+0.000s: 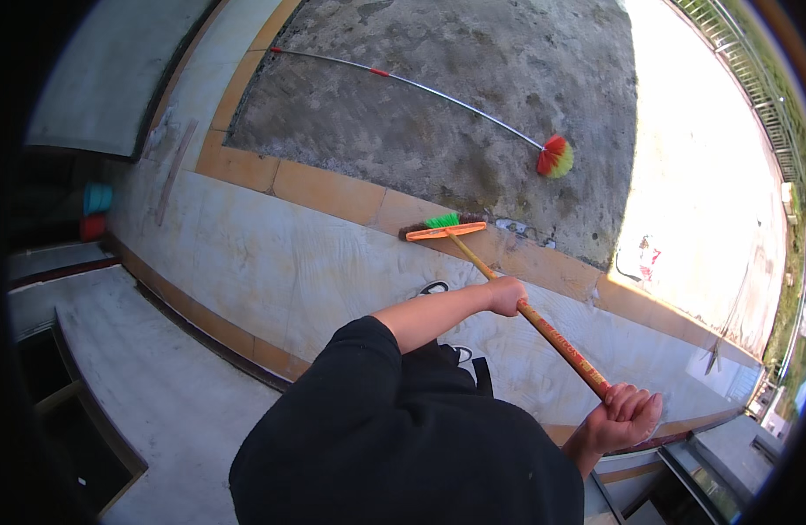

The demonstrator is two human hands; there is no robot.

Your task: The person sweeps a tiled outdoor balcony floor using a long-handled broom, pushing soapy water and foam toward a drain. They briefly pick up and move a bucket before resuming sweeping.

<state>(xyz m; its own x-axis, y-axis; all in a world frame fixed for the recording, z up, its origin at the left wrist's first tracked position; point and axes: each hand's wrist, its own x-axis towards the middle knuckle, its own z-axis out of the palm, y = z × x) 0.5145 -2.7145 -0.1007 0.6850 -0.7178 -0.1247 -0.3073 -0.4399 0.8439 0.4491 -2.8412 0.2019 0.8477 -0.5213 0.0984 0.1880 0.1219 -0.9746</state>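
Note:
My left hand (507,296) is closed around the middle of a push broom's wooden handle (563,344). Nearer my body on the right, my right hand (629,415) grips the upper end of the same handle. The orange broom head (446,231), with green and dark bristles, lies on the tan tile border beside rough concrete. Its bristles point towards the concrete. Farther off, a long-handled duster with a silver pole (455,100) and a red and yellow fan-shaped brush (555,157) rests on the concrete.
Pale floor tiles (337,262) surround my shoes (435,287). A teal bucket (98,198) and a red bucket (93,226) stand at the left. Sunlit ground (704,164) and a metal railing (763,92) are at the right. A red and white scrap (648,258) lies near the shadow's edge.

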